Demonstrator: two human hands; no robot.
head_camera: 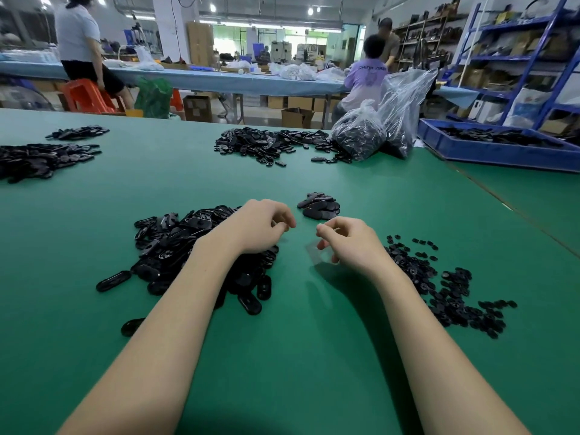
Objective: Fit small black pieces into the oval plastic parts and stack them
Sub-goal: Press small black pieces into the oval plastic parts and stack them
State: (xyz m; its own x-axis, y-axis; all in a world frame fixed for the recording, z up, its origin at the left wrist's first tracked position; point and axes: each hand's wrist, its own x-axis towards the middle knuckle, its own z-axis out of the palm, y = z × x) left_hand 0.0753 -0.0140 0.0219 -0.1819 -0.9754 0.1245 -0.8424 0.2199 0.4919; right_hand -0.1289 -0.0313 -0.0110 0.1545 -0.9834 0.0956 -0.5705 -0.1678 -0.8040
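While both forearms reach out over the green table [298, 356], the left hand [257, 227] hangs above the near edge of a big heap of oval plastic parts [175, 246], its fingers curled inward toward the thumb; whether anything sits between the fingertips is too small to make out. The right hand [351, 243] is just beside it, apart from it, fingers likewise loosely curled with the thumb tucked under, and I cannot tell if it pinches a piece. The left wrist covers part of the heap, so the ovals beneath it are hidden. To the right of the right forearm lies a scatter of small black pieces [445, 287], partly hidden by that arm. Just beyond the two hands sits a small stack of ovals [320, 206], lying loosely overlapped. Farther back a wider pile [273, 144] spreads beside two clear plastic bags [379, 120] of dark parts, and more piles [44, 158] lie at the far left, cut off by the frame's edge. A blue tray [489, 149] holds dark parts, blurred.
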